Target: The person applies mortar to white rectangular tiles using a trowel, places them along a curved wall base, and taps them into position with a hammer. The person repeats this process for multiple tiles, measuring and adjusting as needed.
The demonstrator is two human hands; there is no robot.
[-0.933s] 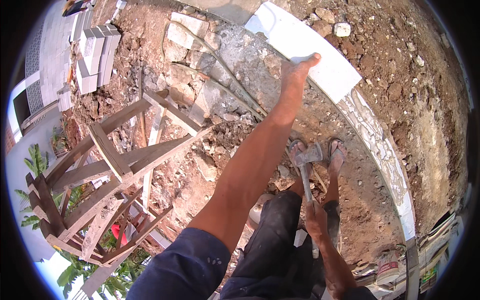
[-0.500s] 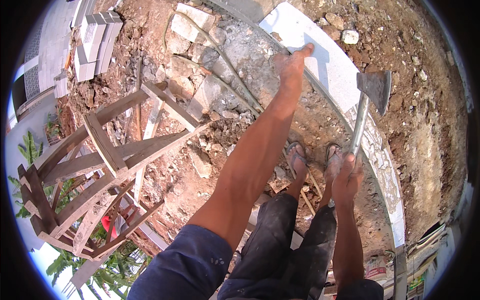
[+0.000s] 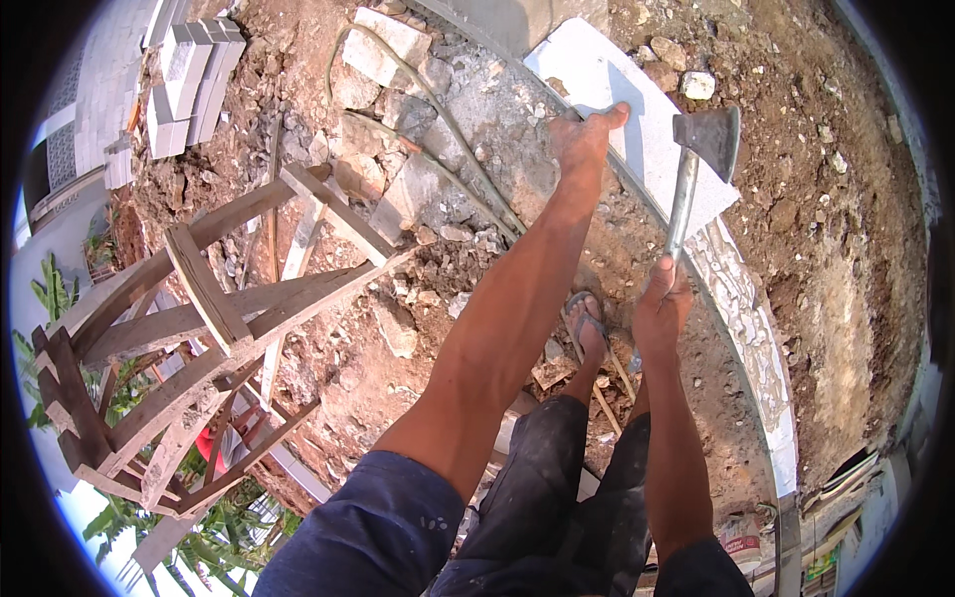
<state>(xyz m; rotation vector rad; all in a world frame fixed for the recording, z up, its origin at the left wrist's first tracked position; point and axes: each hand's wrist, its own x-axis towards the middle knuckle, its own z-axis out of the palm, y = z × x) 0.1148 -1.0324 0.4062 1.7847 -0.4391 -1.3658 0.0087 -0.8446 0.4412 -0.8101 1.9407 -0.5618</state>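
Note:
My left hand [image 3: 585, 139] grips the near long edge of a white, smooth-faced building block [image 3: 637, 129], thumb over its face and the other fingers mostly hidden. The block lies on a low wall, at the end of a mortar strip [image 3: 741, 308]. In my right hand [image 3: 664, 306] is a hatchet, closed round its metal handle [image 3: 683, 204]. The dark hatchet head [image 3: 711, 137] hangs over the block's right part, its blade edge toward the right. Whether the head touches the block, I cannot tell.
At left stands a wooden trestle frame [image 3: 209, 289]. Broken stones [image 3: 383, 129] and a hose [image 3: 438, 104] lie beyond it. Grey blocks [image 3: 194, 90] are stacked at far left. Loose soil [image 3: 826, 259] borders the wall on the right. My sandaled foot [image 3: 587, 318] is on the dirt.
My right hand has moved up and left, taking the hatchet closer over the block. The block has shifted and turned a little, its right end now angled out over the soil. My left hand keeps its place.

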